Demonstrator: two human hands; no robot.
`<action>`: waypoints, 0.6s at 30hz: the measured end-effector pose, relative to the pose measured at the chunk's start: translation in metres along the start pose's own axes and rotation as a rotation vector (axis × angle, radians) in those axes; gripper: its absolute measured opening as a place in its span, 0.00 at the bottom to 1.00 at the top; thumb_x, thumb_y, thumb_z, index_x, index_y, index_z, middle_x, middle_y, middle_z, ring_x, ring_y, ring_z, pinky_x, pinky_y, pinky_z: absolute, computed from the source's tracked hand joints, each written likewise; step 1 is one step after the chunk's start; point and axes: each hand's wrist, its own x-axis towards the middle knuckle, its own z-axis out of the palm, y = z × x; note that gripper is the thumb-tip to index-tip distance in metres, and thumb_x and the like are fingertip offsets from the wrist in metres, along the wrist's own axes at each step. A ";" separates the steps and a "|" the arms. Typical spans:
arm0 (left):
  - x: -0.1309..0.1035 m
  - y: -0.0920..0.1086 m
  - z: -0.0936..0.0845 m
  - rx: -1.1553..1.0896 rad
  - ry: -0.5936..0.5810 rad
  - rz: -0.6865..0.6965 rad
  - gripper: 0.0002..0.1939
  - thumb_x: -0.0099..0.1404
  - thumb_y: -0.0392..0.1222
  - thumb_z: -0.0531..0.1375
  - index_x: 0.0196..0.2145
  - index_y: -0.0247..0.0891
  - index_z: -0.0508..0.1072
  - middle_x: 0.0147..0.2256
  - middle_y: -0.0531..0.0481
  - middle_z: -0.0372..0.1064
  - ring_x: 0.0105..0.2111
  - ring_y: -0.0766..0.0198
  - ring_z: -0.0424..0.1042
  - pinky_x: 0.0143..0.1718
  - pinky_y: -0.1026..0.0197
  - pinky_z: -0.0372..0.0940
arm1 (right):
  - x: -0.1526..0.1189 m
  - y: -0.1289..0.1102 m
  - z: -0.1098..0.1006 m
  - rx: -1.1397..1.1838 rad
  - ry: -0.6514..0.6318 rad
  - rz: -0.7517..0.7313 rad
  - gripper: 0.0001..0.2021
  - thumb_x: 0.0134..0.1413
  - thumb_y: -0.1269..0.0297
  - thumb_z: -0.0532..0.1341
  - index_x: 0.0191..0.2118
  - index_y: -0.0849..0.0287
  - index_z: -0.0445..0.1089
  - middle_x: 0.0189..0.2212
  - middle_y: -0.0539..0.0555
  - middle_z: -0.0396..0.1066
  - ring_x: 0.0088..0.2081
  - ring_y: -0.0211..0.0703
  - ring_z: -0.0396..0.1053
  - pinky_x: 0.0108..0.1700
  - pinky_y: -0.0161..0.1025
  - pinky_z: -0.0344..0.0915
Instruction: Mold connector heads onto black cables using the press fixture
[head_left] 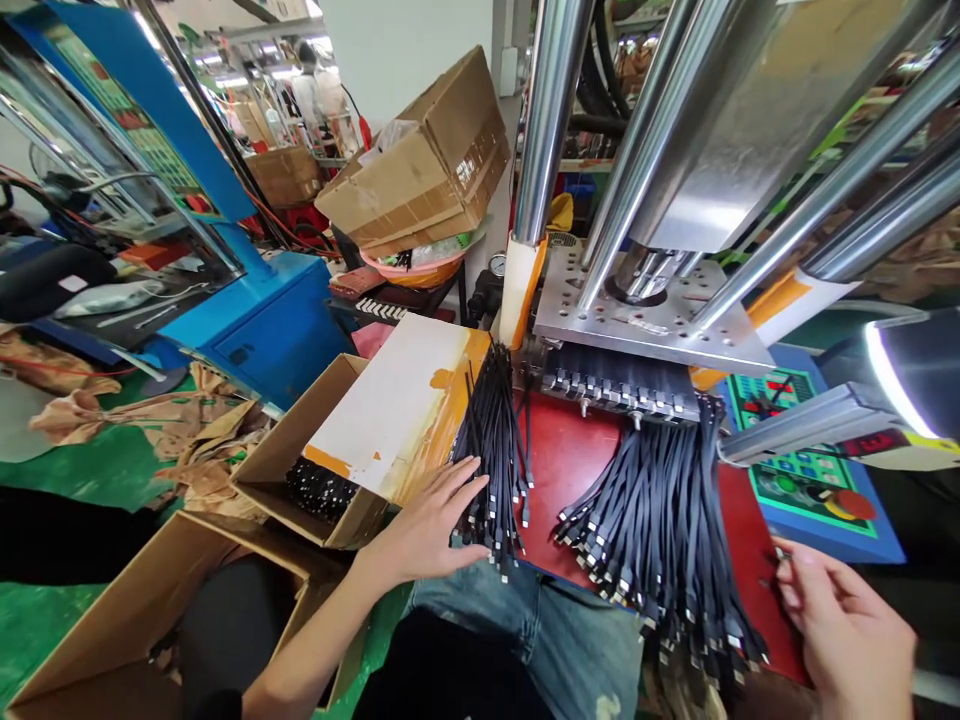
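Observation:
My left hand (420, 525) is open, its fingers spread at the edge of a bundle of black USB cables (499, 450) with metal-tipped plugs. The fingertips reach that bundle; I cannot tell whether they press on it. At the red table's (551, 480) right edge, my right hand (851, 615) is closed in a pinch around something small and dark, too small to name. Between the hands, a larger fan of black cables (660, 520) hangs over the table's front edge. Their upper ends run to a metal mould (615, 385) under the press plate (652, 310).
A white board with orange tape (397, 400) lies left of the smaller bundle, across a cardboard box (262, 470) of black parts. Another open box (90, 620) stands lower left. A control panel (817, 470) and a lit lamp (900, 385) are at the right.

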 end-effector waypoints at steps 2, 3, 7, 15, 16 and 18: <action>0.000 -0.004 -0.001 -0.036 0.041 0.019 0.41 0.67 0.52 0.73 0.72 0.42 0.63 0.75 0.35 0.56 0.76 0.43 0.55 0.75 0.35 0.56 | -0.001 -0.001 0.001 0.008 0.008 -0.001 0.34 0.32 0.36 0.78 0.37 0.60 0.79 0.22 0.48 0.68 0.23 0.33 0.58 0.20 0.30 0.54; 0.000 -0.005 -0.001 -0.048 0.049 0.029 0.44 0.64 0.55 0.74 0.71 0.42 0.65 0.74 0.34 0.57 0.75 0.41 0.56 0.75 0.34 0.57 | 0.000 0.000 0.001 0.017 0.008 0.000 0.33 0.32 0.36 0.79 0.37 0.60 0.79 0.22 0.48 0.68 0.23 0.33 0.58 0.20 0.30 0.54; -0.001 -0.007 0.004 -0.021 0.063 0.059 0.62 0.48 0.64 0.80 0.72 0.40 0.63 0.76 0.30 0.52 0.75 0.33 0.54 0.74 0.30 0.56 | 0.003 0.004 0.000 0.053 0.004 0.008 0.34 0.30 0.35 0.79 0.37 0.60 0.79 0.22 0.48 0.69 0.22 0.32 0.58 0.19 0.28 0.53; 0.001 -0.009 0.015 -0.004 0.155 0.043 0.45 0.60 0.56 0.77 0.69 0.43 0.67 0.72 0.34 0.62 0.73 0.39 0.61 0.73 0.32 0.60 | 0.004 0.010 -0.002 0.079 0.003 -0.021 0.36 0.30 0.33 0.80 0.37 0.60 0.79 0.22 0.47 0.68 0.22 0.31 0.57 0.18 0.27 0.52; 0.000 -0.010 0.013 -0.017 0.152 0.040 0.46 0.60 0.57 0.77 0.69 0.43 0.67 0.72 0.35 0.61 0.73 0.39 0.61 0.73 0.33 0.60 | 0.004 0.009 -0.002 0.083 0.001 -0.028 0.36 0.30 0.33 0.80 0.37 0.60 0.79 0.22 0.47 0.68 0.22 0.31 0.57 0.18 0.27 0.52; -0.004 -0.013 0.006 -0.033 0.135 0.047 0.49 0.59 0.59 0.77 0.71 0.44 0.64 0.74 0.35 0.57 0.74 0.39 0.58 0.73 0.34 0.60 | 0.003 0.007 -0.001 0.088 0.002 -0.031 0.36 0.29 0.33 0.80 0.37 0.61 0.79 0.22 0.47 0.67 0.22 0.30 0.57 0.18 0.27 0.51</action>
